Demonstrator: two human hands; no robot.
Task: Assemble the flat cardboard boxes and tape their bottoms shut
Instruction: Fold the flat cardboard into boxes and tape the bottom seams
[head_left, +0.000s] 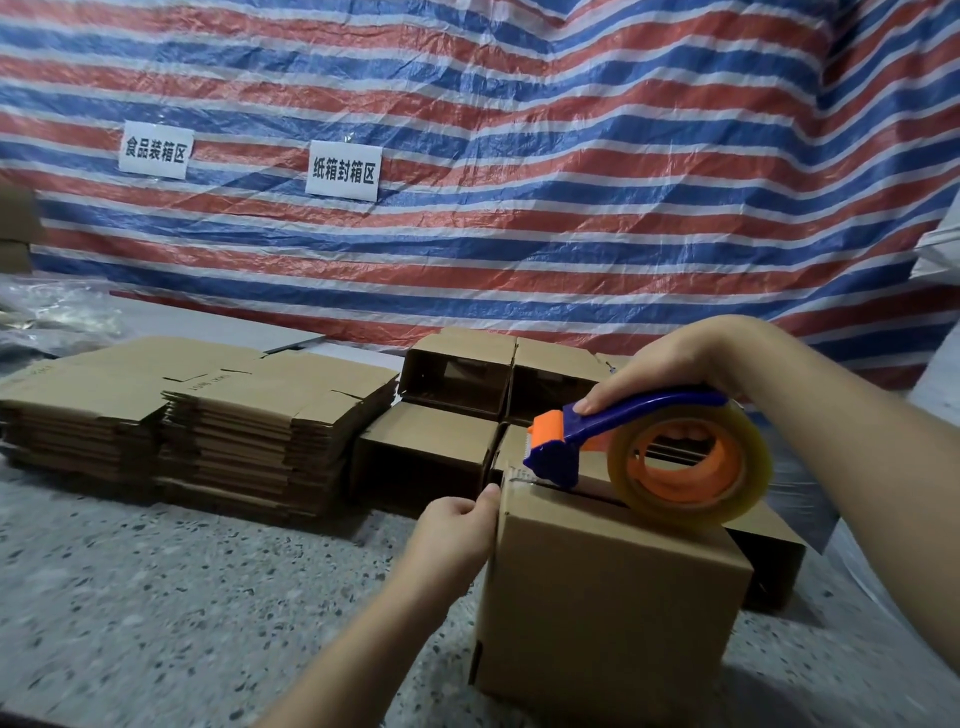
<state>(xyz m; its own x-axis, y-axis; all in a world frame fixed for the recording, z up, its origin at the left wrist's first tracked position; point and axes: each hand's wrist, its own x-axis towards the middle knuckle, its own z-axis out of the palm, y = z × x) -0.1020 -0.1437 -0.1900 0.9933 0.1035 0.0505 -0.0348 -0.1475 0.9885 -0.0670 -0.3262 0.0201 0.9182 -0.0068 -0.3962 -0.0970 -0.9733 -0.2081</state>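
An assembled brown cardboard box (608, 608) stands on the speckled floor at the lower right, its flaps closed on top. My right hand (675, 364) grips the blue handle of a tape dispenser (680, 457) with an orange hub and a clear tape roll. The dispenser rests on the box's top seam, its cutter end near the left edge. My left hand (457, 525) presses its thumb against the box's upper left edge, where the tape end lies. The other fingers are curled against the box's left side.
Two stacks of flat cardboard boxes (208, 415) lie to the left. Several assembled boxes (457, 379) sit on their sides behind the one I hold. A striped tarp (519, 182) with two paper signs hangs behind. Clear plastic (57, 312) lies far left.
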